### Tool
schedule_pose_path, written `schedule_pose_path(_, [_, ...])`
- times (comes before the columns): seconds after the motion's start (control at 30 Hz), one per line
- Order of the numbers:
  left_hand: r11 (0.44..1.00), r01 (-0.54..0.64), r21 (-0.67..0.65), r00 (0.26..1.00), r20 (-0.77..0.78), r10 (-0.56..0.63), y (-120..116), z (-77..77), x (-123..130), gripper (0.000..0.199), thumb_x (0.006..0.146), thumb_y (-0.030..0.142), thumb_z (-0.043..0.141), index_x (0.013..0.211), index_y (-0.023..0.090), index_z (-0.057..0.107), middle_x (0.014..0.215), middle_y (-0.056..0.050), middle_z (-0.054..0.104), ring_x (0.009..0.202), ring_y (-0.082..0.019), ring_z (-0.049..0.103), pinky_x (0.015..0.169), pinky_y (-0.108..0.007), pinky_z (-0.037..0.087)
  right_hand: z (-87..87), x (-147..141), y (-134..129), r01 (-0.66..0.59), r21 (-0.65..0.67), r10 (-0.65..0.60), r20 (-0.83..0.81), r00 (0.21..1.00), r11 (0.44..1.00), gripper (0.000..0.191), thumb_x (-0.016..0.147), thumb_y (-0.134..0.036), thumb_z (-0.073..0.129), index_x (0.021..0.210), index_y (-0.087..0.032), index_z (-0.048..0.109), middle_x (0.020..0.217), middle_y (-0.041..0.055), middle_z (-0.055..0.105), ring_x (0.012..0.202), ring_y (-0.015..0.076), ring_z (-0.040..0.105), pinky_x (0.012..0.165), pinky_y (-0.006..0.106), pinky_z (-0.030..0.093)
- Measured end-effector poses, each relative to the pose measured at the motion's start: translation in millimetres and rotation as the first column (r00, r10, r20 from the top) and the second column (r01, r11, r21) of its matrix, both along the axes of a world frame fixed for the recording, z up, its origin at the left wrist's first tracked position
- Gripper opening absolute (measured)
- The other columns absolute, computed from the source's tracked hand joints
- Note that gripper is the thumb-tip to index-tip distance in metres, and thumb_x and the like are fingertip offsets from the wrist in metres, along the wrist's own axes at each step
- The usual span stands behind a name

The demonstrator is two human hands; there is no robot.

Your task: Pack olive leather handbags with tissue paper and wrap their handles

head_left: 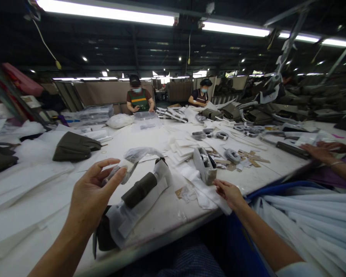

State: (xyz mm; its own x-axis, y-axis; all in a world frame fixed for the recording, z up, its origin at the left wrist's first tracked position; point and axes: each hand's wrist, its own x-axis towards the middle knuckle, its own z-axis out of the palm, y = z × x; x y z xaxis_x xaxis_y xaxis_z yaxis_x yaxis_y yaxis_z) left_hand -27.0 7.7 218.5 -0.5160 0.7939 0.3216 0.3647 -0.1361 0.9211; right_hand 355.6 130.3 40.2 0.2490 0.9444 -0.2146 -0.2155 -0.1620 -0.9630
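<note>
My left hand (93, 192) is closed, thumb against fingers, on a strap wrapped in clear plastic and white padding (125, 168). The strap arcs over a dark olive bag (140, 189) lying at the table's near edge, partly covered in white tissue (145, 207). My right hand (230, 195) has its fingertips pinched together at the front end of a grey tape dispenser (209, 177). Whether tape is between those fingers is too small to make out. Below the dispenser lie white paper sheets (200, 188) and a crumpled clear scrap (188, 193).
Another olive bag (75, 147) sits on the left over white sheets. Coiled wrapped straps (233, 155) and brown card pieces (255, 158) lie beyond the dispenser. A blue bin (242, 246) holds white plastic. Two people work across the table; a co-worker's hands (320, 152) are at right.
</note>
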Motion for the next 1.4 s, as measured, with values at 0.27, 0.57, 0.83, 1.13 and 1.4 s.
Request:
schedule_pose_path(0.27, [0.996,0.081,0.028,0.997,-0.008,-0.081,2.5,-8.2,-1.1,0.051,0.069,0.048,0.080,0.111,0.022,0.066,0.092,-0.005,0.075,0.073,-0.017,0.070,0.065,-0.024,0.054,47.2,-54.1,-25.3,-0.150,0.267,0.115,0.143,0.983,0.952,0.037,0.065,-0.046,0.083,0.085,-0.016,0.075,0.081,0.0071,0.075,0.056,0.0119,0.059,0.058,0.026,0.054])
schedule_pose_path(0.57, [0.991,0.114,0.074,0.983,-0.152,-0.101,-10.7,-8.4,15.4,0.037,0.077,0.043,0.074,0.106,0.022,0.064,0.095,-0.005,0.074,0.092,-0.022,0.071,0.083,-0.031,0.054,158.8,-177.7,-79.6,-0.570,0.546,0.487,0.306,0.818,0.614,0.023,0.083,-0.042,0.071,0.083,-0.019,0.074,0.075,0.0038,0.072,0.056,0.0139,0.061,0.056,0.027,0.052])
schedule_pose_path(0.83, [0.983,0.102,0.153,0.942,-0.331,-0.046,-16.7,-14.6,15.5,0.023,0.083,0.039,0.069,0.100,0.024,0.068,0.106,-0.001,0.073,0.102,-0.020,0.068,0.092,-0.030,0.051,158.1,-218.2,-72.7,-0.594,0.481,0.499,0.323,0.804,0.645,0.028,0.080,-0.046,0.072,0.075,-0.018,0.072,0.063,0.0018,0.068,0.048,0.0117,0.055,0.047,0.023,0.043])
schedule_pose_path(1.13, [0.988,0.057,0.143,0.928,-0.374,0.001,-20.1,-19.2,14.1,0.022,0.080,0.034,0.070,0.101,0.027,0.068,0.107,0.001,0.073,0.103,-0.021,0.068,0.093,-0.031,0.051,159.6,-210.7,-75.8,-0.651,0.419,0.456,0.478,0.751,0.633,0.022,0.085,-0.038,0.065,0.075,-0.020,0.072,0.065,0.0002,0.069,0.054,0.0145,0.061,0.057,0.027,0.047])
schedule_pose_path(1.4, [0.990,0.106,0.097,0.948,-0.310,-0.072,-21.9,-14.9,21.7,0.025,0.080,0.038,0.069,0.102,0.025,0.065,0.105,-0.002,0.072,0.100,-0.022,0.069,0.089,-0.032,0.053,153.1,-208.0,-67.1,-0.707,0.438,0.574,0.413,0.707,0.556,0.013,0.083,-0.031,0.062,0.091,-0.021,0.064,0.082,0.0011,0.073,0.070,0.0192,0.069,0.069,0.032,0.052])
